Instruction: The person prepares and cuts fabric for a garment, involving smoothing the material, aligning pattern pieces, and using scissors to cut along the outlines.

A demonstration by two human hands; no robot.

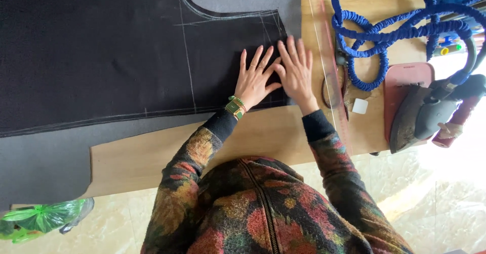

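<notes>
Black chalk-marked fabric panel (126, 51) lying flat on the wooden table (263, 132), long axis left to right, left hand (254, 82) and right hand (296, 72) spread flat, pressing its right end, clear ruler (326, 56) just beside

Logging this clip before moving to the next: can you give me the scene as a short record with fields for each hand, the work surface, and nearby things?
left hand: left hand flat, fingers spread, pressing on black fabric
right hand: right hand flat beside it, thumbs close, on the fabric's edge
fabric: chalk lines drawn on it; grey cloth underneath
surface: wooden table
nearby: long ruler, scissors, iron on a red rest, blue coiled hose
wrist: green watch on left wrist
</notes>
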